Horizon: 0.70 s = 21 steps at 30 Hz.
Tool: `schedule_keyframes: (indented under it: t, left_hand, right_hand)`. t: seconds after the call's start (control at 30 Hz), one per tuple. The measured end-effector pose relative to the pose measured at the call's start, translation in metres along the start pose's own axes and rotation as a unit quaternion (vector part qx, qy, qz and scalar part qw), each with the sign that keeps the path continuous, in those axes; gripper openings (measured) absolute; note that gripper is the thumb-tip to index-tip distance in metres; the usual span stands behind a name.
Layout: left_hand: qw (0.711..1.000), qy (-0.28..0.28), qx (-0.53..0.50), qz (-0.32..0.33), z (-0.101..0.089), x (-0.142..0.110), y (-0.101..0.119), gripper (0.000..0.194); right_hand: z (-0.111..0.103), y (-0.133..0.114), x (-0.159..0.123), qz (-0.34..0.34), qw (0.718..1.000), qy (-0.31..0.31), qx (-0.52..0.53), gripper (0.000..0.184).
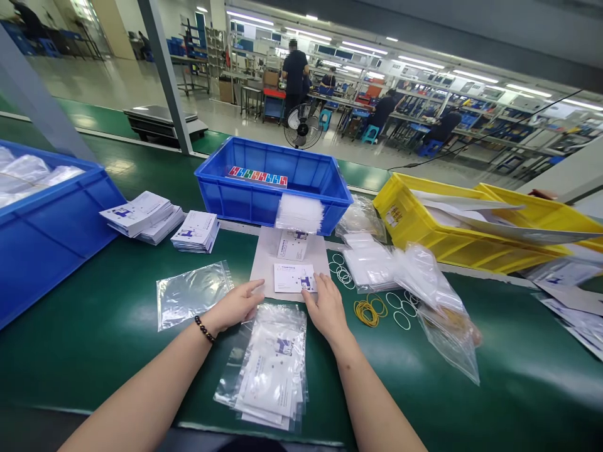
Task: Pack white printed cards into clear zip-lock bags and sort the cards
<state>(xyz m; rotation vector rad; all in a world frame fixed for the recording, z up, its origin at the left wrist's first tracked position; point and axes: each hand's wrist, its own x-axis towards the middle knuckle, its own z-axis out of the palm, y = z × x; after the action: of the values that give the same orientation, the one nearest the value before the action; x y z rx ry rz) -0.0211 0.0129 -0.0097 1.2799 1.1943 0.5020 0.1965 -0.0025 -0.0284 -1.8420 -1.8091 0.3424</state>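
A white printed booklet (pixel 294 278) with a purple picture lies flat on a grey sheet (pixel 264 263). My right hand (pixel 328 309) rests at the booklet's right end, its fingers stretched out and its thumb by the lower right corner. To the left, my left hand (pixel 239 305) reaches over the sheet's lower left edge, fingers apart and holding nothing. Beneath it and to its left is a clear zip bag (pixel 191 294). Between my forearms lies a pile of bagged booklets (pixel 273 370). Another booklet stack (pixel 291 246) sits just behind the flat one.
Booklet stacks (pixel 195 231) stand left of the sheet. A blue bin (pixel 268 198) holds a colourful strip, with a pack of clear bags (pixel 300 213) over its front. Yellow rubber bands (pixel 369 312), white rings (pixel 400 319) and plastic bags (pixel 372 260) lie right, before yellow bins (pixel 433 235).
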Motion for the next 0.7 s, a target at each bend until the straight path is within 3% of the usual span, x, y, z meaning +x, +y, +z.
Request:
schedule_keyframes:
  t: [0.07, 0.17, 0.37, 0.47, 0.57, 0.63, 0.7]
  left_hand:
    - [0.998, -0.032, -0.040, -0.020, 0.003, 0.002, -0.001, 0.079]
    - [0.997, -0.051, -0.061, -0.015, 0.006, 0.005, -0.002, 0.072]
    - [0.993, 0.027, -0.118, -0.004, 0.005, 0.011, -0.005, 0.040]
    - [0.993, 0.018, -0.119, -0.006, 0.006, 0.012, -0.005, 0.039]
    - [0.994, 0.000, -0.113, -0.001, 0.009, 0.008, -0.003, 0.040]
    - [0.993, -0.008, -0.113, 0.014, 0.010, 0.005, -0.001, 0.039]
    - [0.995, -0.020, -0.093, 0.038, 0.011, 0.001, 0.002, 0.038]
  right_hand:
    - [0.004, 0.004, 0.002, 0.019, 0.998, -0.039, -0.040, 0.043]
    - [0.009, 0.001, 0.002, -0.002, 0.996, -0.080, -0.041, 0.040]
    - [0.010, -0.007, 0.000, -0.008, 0.994, -0.103, 0.024, 0.032]
    - [0.010, -0.006, -0.001, -0.028, 0.989, -0.111, 0.091, 0.024]
    - [0.011, -0.005, -0.002, -0.001, 0.981, -0.061, 0.186, 0.031]
    - [0.009, -0.005, -0.001, 0.046, 0.960, -0.024, 0.275, 0.041]
    - [0.005, -0.006, -0.001, 0.083, 0.919, -0.039, 0.383, 0.042]
